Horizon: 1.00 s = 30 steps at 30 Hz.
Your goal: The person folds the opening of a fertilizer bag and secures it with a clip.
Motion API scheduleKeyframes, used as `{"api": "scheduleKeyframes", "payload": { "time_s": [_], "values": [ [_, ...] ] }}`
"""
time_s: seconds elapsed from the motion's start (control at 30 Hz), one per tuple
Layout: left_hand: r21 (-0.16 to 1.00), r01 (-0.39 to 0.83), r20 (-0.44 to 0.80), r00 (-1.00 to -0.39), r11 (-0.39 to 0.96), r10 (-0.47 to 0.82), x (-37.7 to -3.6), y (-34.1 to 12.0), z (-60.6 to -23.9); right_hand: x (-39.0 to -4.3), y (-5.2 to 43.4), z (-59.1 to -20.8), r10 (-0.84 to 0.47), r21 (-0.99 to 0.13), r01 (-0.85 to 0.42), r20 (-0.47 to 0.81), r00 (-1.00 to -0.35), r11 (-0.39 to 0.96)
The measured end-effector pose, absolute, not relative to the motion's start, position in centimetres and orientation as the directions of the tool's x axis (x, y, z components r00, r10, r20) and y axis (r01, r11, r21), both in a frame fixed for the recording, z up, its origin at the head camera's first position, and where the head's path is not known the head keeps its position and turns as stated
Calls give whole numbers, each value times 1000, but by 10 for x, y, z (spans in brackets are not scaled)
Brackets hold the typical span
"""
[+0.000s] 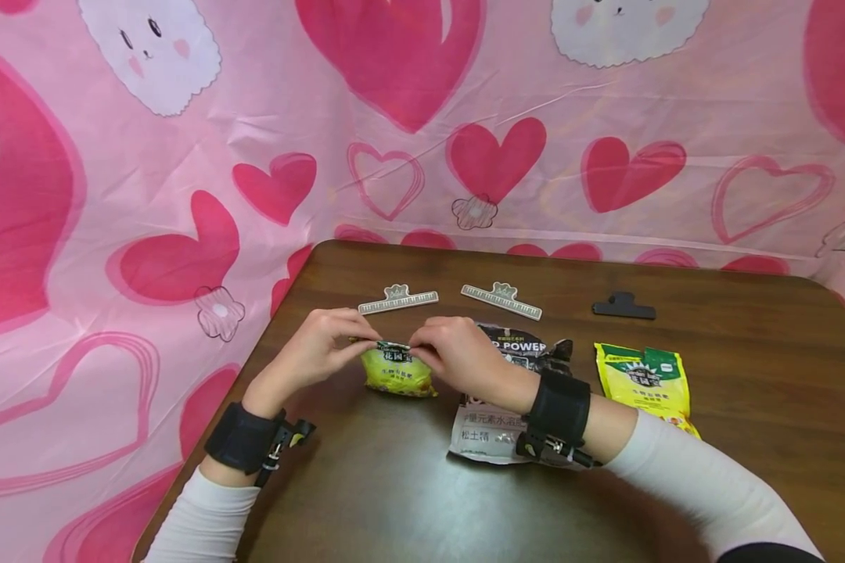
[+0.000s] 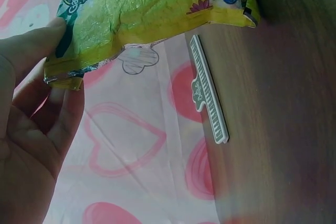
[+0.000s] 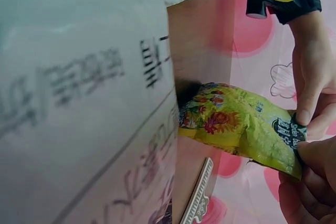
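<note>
A small yellow bag with a green top band [image 1: 398, 374] is held at its upper edge by both hands. My left hand [image 1: 318, 349] pinches the top left corner between thumb and fingers, which the left wrist view shows close up on the bag [image 2: 142, 17]. The right hand [image 1: 470, 361] pinches the top right part; in the right wrist view its thumb and curled fingers [image 3: 311, 184] grip the green band. The bag's lower end, printed with flowers, points down toward the table. Under my right forearm lies a larger black and white bag [image 1: 480, 438], partly hidden by the arm.
Two pale clips with striped bars, a left one [image 1: 398, 299] and a right one [image 1: 501, 300], lie behind the hands. A black clip [image 1: 623, 306] is farther right, above a second yellow bag [image 1: 644, 383]. A pink heart-patterned cloth [image 1: 422, 102] hangs behind the brown table [image 1: 366, 485].
</note>
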<state>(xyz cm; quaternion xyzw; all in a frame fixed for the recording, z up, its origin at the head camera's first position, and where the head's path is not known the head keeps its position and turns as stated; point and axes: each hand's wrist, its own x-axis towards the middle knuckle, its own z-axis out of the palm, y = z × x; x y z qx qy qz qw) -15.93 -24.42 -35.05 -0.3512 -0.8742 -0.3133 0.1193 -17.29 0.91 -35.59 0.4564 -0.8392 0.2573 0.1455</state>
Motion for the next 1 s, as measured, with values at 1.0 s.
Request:
{"api": "scheduleKeyframes", "payload": {
  "time_s": [1.0],
  "values": [
    [469,668,400,-744,578,536,-158,-244,-350,-173,24,-362,-675,-335,-818,462,-575,467]
  ]
}}
